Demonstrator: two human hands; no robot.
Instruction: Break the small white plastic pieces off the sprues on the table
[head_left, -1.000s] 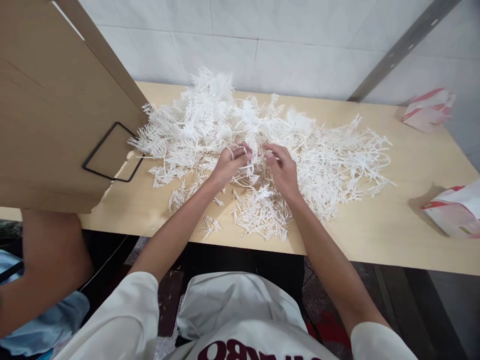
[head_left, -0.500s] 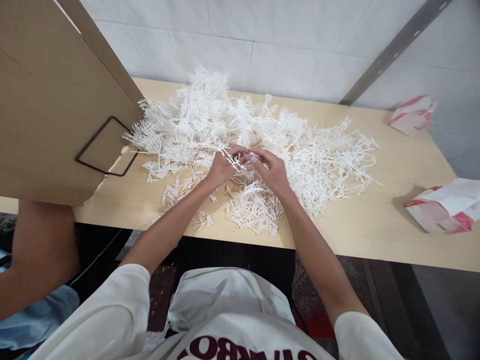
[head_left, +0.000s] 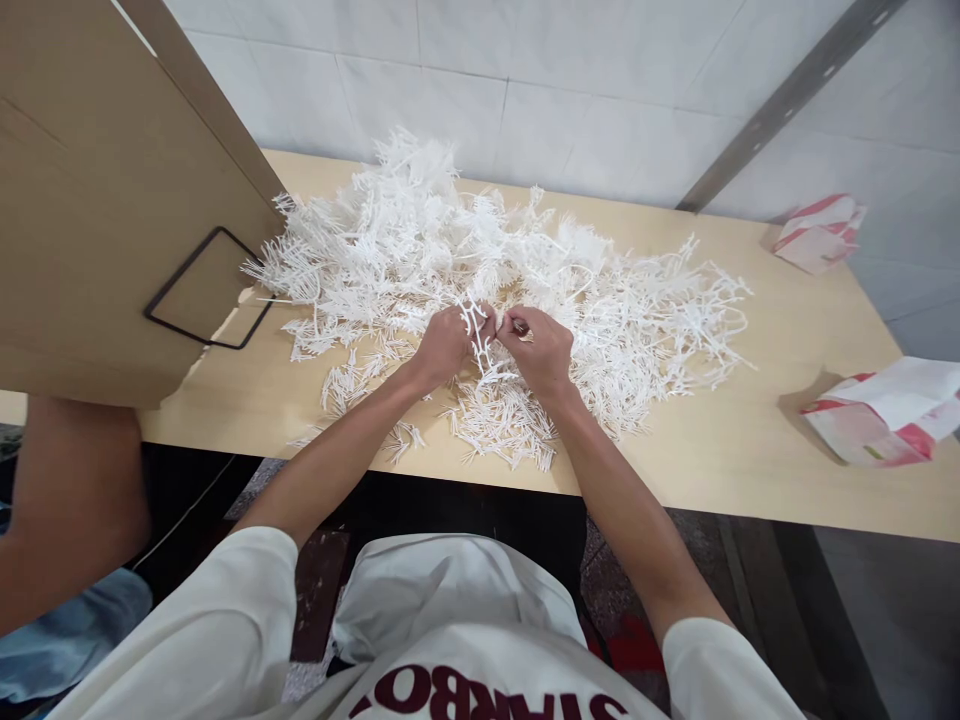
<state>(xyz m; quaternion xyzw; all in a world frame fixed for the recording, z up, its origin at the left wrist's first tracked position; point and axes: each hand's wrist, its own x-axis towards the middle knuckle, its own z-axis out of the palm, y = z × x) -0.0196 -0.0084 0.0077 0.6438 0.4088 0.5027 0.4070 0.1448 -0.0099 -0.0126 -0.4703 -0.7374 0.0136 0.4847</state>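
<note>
My left hand [head_left: 444, 345] is closed on a white branched plastic sprue [head_left: 475, 330], a thin stem with short curved side arms that hangs across the fingers. Close beside it, my right hand [head_left: 541, 348] has thumb and fingers pinched together, almost touching the left fingertips. Whatever sits in that pinch is too small to make out. Behind and around both hands spreads a large heap of white branched plastic pieces [head_left: 420, 220]. Nearer the table edge lies a pile of small loose white pieces [head_left: 510, 425].
A brown cardboard sheet [head_left: 112, 200] with a black wire frame [head_left: 182, 268] stands at left; another person's arm [head_left: 79, 480] shows below it. Two red-and-white paper packets [head_left: 889, 410] rest on the wooden table [head_left: 742, 450] at right. A tiled wall [head_left: 585, 90] closes the back.
My fingers have curled in more tightly, and the hands have drawn slightly apart. The sprue in my left hand has swung more upright, its arms pointing toward me.
</note>
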